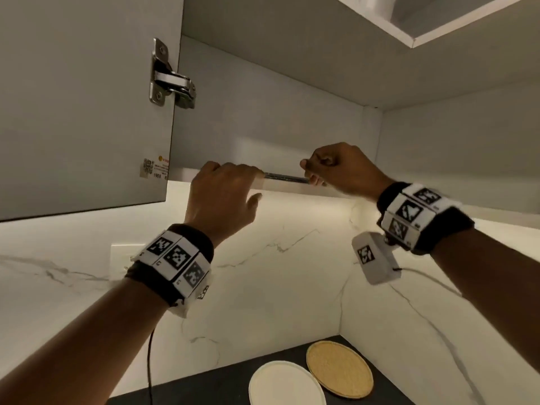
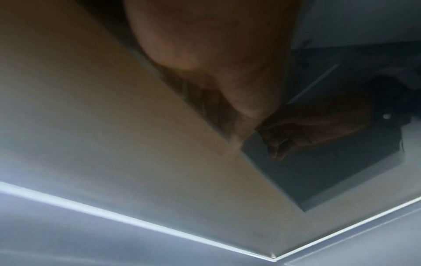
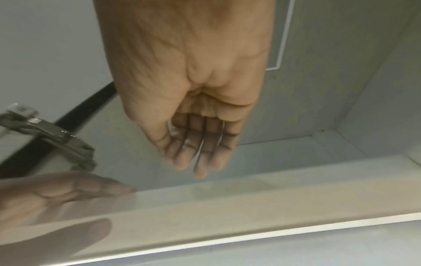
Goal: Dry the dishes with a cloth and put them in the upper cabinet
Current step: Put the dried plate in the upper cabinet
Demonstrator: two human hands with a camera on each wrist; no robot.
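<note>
Both hands are raised to the front edge of the upper cabinet (image 1: 292, 135): the left hand (image 1: 222, 197) hooks its fingers over the shelf lip with the thumb spread below, and the right hand (image 1: 342, 171) has its fingers bent over a thin dark dish (image 1: 285, 177), seen edge-on. The dish's long axis runs level from one hand to the other, along the shelf edge; whether the left fingers actually grip it cannot be told. In the right wrist view the right-hand fingers look loosely extended, and the dish is not made out there. Inside the cabinet only bare walls show. Its door (image 1: 81, 112) stands open left of the left hand, hinge (image 1: 169, 77) exposed. Far below the hands, a white plate (image 1: 283, 384) and a woven mat (image 1: 340, 368) lie on the dark counter (image 1: 222, 384), the plate partly cut off by the frame.
</note>
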